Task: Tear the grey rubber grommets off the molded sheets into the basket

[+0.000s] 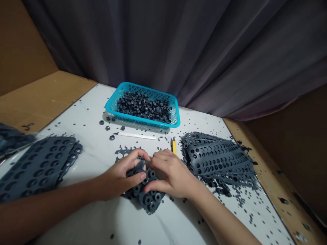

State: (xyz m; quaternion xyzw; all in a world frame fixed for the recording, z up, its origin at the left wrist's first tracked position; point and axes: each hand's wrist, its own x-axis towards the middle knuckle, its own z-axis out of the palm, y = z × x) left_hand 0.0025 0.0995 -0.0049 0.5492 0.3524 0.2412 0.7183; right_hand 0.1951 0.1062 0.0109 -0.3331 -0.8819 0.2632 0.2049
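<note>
A dark grey rubber sheet (150, 201) with rows of round, ring-shaped pieces lies bent between my hands over the white tabletop. My left hand (125, 173) is closed on its left part, thumb and fingers pinching the rubber. From the other side my right hand (172, 172) grips the same sheet, thumb low and fingers curled over the top. Beyond my left fingers, a strip of perforated rubber (122, 151) with a ragged edge shows. My palms hide part of the sheet.
A blue basket (176, 117) full of small rubber rings stands behind. A white pencil-like tool (138, 135) and a yellow-handled tool (174, 146) lie nearer. Punched-out sheets (219, 156) are piled right; studded sheets (38, 163) lie left. Small dark bits litter the table.
</note>
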